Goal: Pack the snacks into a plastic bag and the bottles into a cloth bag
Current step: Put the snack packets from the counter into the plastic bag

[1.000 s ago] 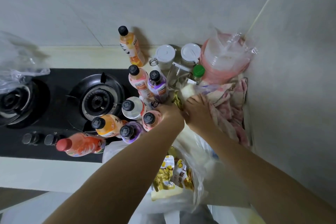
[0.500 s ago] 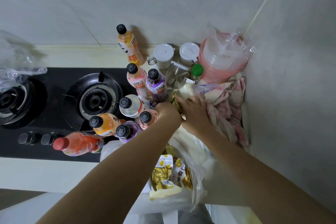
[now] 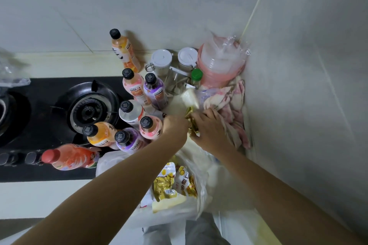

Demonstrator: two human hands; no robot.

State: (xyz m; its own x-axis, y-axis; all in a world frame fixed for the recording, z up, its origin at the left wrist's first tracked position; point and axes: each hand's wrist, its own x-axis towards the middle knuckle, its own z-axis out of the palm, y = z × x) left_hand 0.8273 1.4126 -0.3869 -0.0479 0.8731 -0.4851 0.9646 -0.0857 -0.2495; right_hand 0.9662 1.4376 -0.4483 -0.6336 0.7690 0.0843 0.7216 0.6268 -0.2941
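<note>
My left hand [image 3: 175, 128] and my right hand [image 3: 211, 131] meet over the counter, both closed on a gold snack packet [image 3: 191, 119] with a cream end sticking up behind them. Below my arms a translucent plastic bag [image 3: 201, 191] hangs open at the counter edge, with yellow and gold snack packs [image 3: 165, 185] inside. Several drink bottles stand left of my hands: a pink one [image 3: 149, 127], a purple one [image 3: 127, 139], an orange one [image 3: 99, 133], a clear one [image 3: 130, 112], and a red bottle [image 3: 67, 157] lying on its side. No cloth bag is clearly visible.
A black gas stove [image 3: 85, 107] fills the left. Two white-lidded jars [image 3: 161, 59], a green-capped bottle [image 3: 196, 76] and a pink bagged container [image 3: 221, 61] crowd the back corner. A pink patterned cloth [image 3: 235, 105] lies against the right wall.
Both hands shifted slightly toward me and the gold packet has come up between them. The right hand slid off the pink cloth onto the packet.
</note>
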